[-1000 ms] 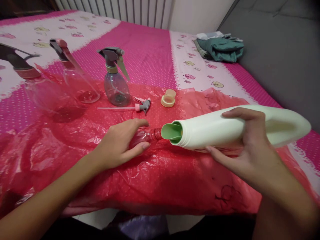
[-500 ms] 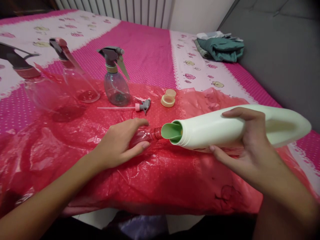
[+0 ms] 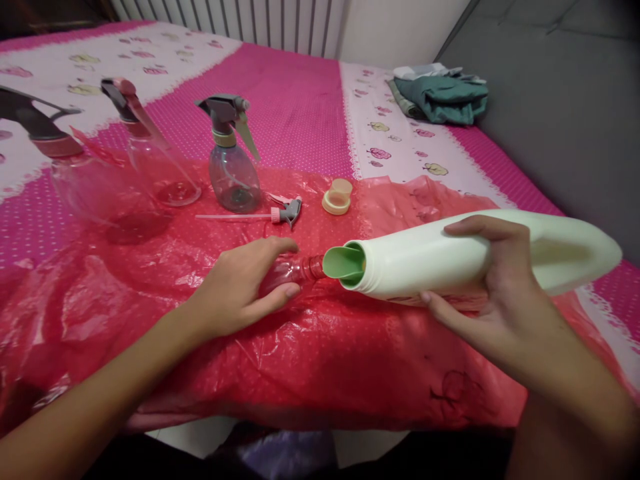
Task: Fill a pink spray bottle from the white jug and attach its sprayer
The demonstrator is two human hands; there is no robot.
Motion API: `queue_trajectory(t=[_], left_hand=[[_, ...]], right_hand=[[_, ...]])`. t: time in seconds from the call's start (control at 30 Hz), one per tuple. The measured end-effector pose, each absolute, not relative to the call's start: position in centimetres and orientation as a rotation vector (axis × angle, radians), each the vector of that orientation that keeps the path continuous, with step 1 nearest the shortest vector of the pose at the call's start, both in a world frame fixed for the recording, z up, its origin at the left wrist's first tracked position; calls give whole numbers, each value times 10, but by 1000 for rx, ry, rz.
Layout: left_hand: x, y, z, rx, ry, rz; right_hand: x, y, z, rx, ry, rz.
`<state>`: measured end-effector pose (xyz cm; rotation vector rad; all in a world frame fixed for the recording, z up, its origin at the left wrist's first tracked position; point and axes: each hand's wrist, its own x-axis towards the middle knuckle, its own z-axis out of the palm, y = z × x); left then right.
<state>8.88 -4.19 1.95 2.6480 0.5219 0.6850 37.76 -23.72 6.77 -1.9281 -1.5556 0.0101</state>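
My left hand (image 3: 245, 285) is wrapped round a clear spray bottle (image 3: 286, 271), whose uncapped neck points right. Tipped nearly level, a pale green detergent bottle (image 3: 420, 257) is gripped by my right hand (image 3: 495, 287). Its green pouring spout (image 3: 343, 262) meets the neck of the clear bottle. Whether any liquid runs between them cannot be seen. Just beyond my left hand lies a loose grey and pink spray trigger (image 3: 287, 213) with a thin tube. A yellowish translucent cap (image 3: 337, 198) rests behind the spout.
Several spray bottles stand at the left, among them a grey one (image 3: 233, 177) and a clear one (image 3: 160, 170). A red plastic sheet (image 3: 320, 373) covers the front of the pink bedspread (image 3: 295, 100). Folded cloths (image 3: 440, 93) lie near the grey headboard (image 3: 560, 100).
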Motion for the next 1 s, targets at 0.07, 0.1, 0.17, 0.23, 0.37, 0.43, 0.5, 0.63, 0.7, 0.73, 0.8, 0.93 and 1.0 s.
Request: queue_trajectory(t=[0.07,0.1,0.17,0.23,0.37,0.43,0.5,0.63,0.7,0.73,0.8,0.93,1.0], left_hand=[[89,-42,21,2654,521,675],[89,-42,21,2657,518,687],[89,-41,19,2663,514,703],[88,-41,14,2666,508,729],[86,-40,9,2682,490,775],[87,-40,10,2683,495,765],[88,-41,14,2679,504,737],[89,-43,21,2693,507,692],[90,-43,22,2698,507,708],[90,-43,23,2699,502,717],[90,-43,23,2697,500,717],[89,-43,21,2682,524,685],[89,-42,19,2679,517,702]], right_hand=[[378,-238,67,-1946,-1526,37],[379,-238,66,-1952,-1517,53],[379,-237,66,-1960,-1514,57],[378,-237,67,-1953,-1539,10],[376,-236,69,-1934,-1601,-82],[377,-237,69,-1937,-1595,-56],[378,-238,68,-1948,-1564,13],[379,-238,66,-1953,-1541,40],[378,-238,66,-1947,-1528,62],[378,-238,66,-1945,-1521,78],[378,-237,66,-1946,-1520,76],[378,-237,66,-1954,-1518,64],[378,-237,66,-1959,-1518,48]])
